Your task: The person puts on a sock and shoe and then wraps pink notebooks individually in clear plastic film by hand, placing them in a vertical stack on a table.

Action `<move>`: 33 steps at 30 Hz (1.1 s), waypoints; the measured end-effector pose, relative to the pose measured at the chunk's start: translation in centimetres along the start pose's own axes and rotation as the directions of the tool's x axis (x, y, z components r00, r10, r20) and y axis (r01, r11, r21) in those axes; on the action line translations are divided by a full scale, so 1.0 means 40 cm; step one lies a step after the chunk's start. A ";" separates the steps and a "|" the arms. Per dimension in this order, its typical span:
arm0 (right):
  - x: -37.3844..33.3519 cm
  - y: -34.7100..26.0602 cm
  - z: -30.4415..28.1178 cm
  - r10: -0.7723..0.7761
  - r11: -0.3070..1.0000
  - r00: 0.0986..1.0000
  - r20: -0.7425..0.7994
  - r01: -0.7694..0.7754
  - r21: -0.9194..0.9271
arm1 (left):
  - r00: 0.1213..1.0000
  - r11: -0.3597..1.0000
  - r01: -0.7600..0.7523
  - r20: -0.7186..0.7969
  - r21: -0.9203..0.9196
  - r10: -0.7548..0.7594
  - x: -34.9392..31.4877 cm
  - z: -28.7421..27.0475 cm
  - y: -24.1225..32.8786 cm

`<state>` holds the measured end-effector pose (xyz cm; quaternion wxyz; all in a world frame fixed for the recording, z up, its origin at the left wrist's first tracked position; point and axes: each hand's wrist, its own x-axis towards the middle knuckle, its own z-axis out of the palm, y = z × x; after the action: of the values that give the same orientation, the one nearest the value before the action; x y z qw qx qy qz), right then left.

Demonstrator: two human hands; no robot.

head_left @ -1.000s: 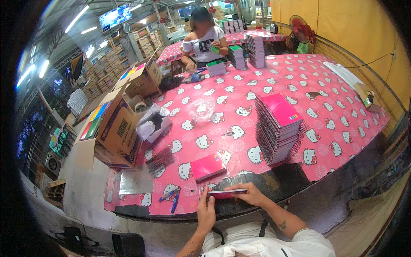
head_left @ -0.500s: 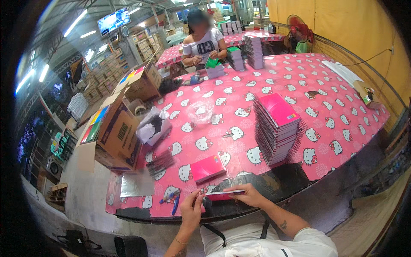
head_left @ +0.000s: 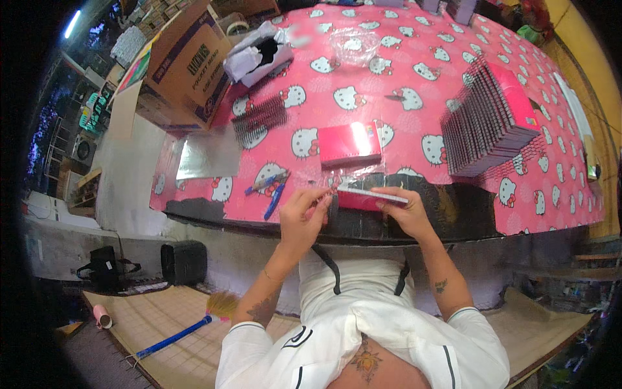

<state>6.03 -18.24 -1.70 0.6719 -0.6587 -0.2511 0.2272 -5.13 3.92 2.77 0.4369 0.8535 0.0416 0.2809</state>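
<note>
My right hand grips a thin notebook by its right end, tilted nearly edge-on above the table's near edge. The fingers of my left hand are pinched together at the notebook's left end; what is between them is too small to make out. Just beyond lies a stack of small pink notebooks. Left of my left hand is a blue-handled tool, with a pen-like item beside it. A tall stack of pink spiral notebooks leans at the right.
Black wire coils and a silvery sheet lie at the left of the patterned pink table. Behind them stand an open cardboard box and a white paper-lined box. Clear plastic lies farther back. A blue-handled broom rests below.
My view has tilted down, so the table sits higher and the co-worker is out of sight. Both hands keep their places at the notebook, the left still pinching at its left end.
</note>
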 end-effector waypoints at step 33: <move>-0.010 -0.005 0.000 0.019 1.000 0.999 0.027 -0.019 0.001 | 0.854 0.961 -0.259 0.487 0.095 0.182 0.114 -0.018 -0.008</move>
<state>5.71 -18.50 -1.52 0.6666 -0.6575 -0.2539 0.2426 -1.62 6.07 4.88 0.3300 0.9269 -0.1428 0.1078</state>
